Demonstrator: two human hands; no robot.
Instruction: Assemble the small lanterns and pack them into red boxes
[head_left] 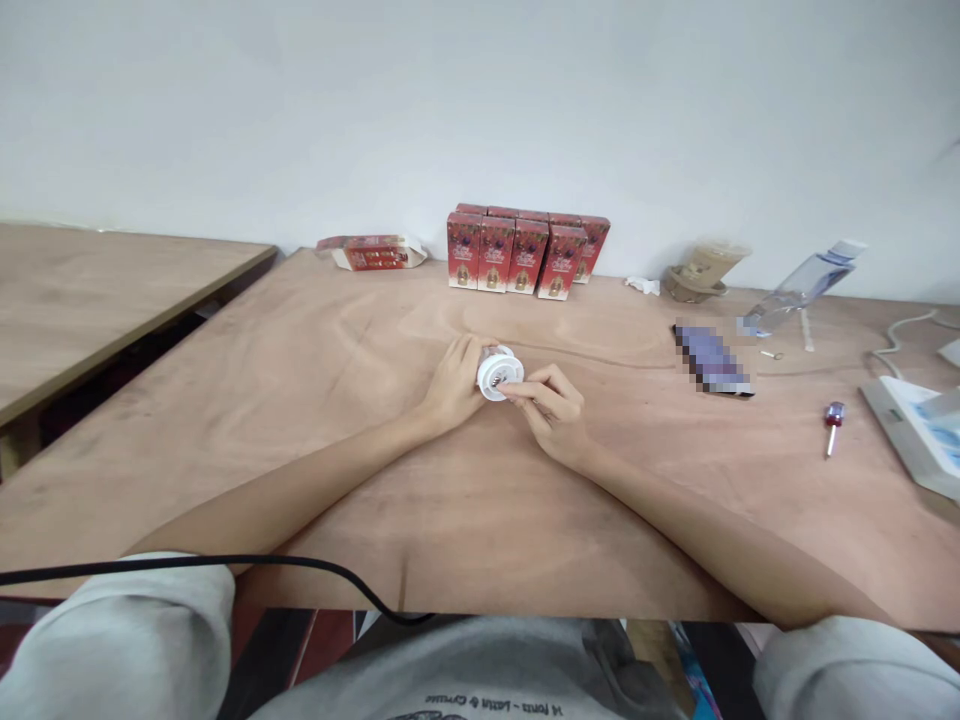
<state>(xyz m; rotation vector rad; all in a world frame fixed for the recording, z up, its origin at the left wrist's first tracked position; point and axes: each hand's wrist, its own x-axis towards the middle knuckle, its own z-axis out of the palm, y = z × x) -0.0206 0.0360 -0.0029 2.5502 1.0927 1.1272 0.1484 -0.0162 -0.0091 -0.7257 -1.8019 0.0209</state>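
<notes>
Above the middle of the wooden table, my left hand [454,383] is closed around a small white round object [487,388] with a flared rim. Its underside is turned toward me and shows a recess with small metal-looking parts. My right hand [556,418] reaches in from the right, thumb and forefinger pinched together at the edge of that recess. Whether a small piece sits between those fingertips I cannot make out. The far part of the round object is hidden behind its rim and my left fingers.
Several red printed boxes [495,255] stand against the wall, with a red carton [375,253] lying to their left. On the right are a phone [711,358], a tilted clear bottle [802,288], a cup [712,265], a screwdriver [832,425] and a white power strip [911,440]. A black cable [285,562] crosses low left.
</notes>
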